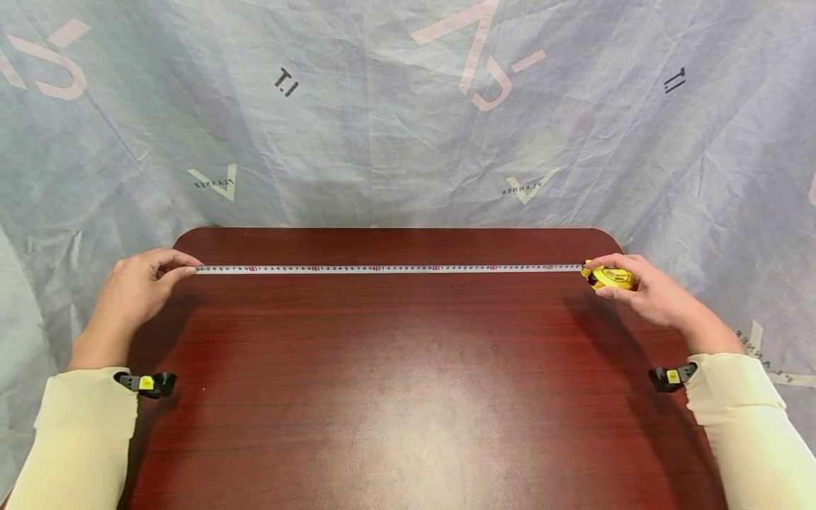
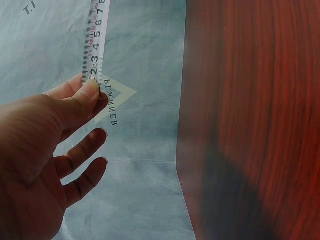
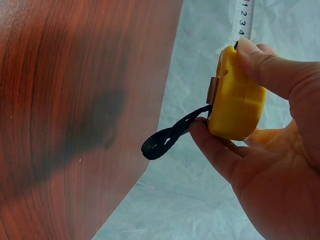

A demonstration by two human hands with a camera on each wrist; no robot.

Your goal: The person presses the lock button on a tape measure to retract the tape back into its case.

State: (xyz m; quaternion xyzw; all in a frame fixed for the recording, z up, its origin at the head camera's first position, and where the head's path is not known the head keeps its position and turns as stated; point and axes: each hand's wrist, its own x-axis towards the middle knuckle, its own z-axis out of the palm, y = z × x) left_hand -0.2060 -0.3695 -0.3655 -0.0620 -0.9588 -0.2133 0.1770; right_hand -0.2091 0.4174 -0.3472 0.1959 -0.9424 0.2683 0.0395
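Note:
A yellow tape measure point(image 1: 617, 277) is gripped in my right hand point(image 1: 659, 294), its case held between thumb and fingers. From its mouth the white blade point(image 1: 408, 269) runs straight across to my left hand point(image 1: 137, 287), which pinches the tip between thumb and forefinger. In the left wrist view the blade point(image 2: 95, 47) shows low numbers just past the thumb, and the other fingers curl loosely below. The right wrist view shows the yellow case point(image 3: 237, 95) from the side, a black wrist strap point(image 3: 170, 140) hanging from it. Shadows under both hands show the tape raised over the table.
A dark red wooden table point(image 1: 357, 354) with rounded far corners lies below. Behind it hangs a grey printed cloth point(image 1: 382, 142), which also falls along both sides. Each wrist wears a black camera point(image 1: 156, 384) at the sleeve cuff.

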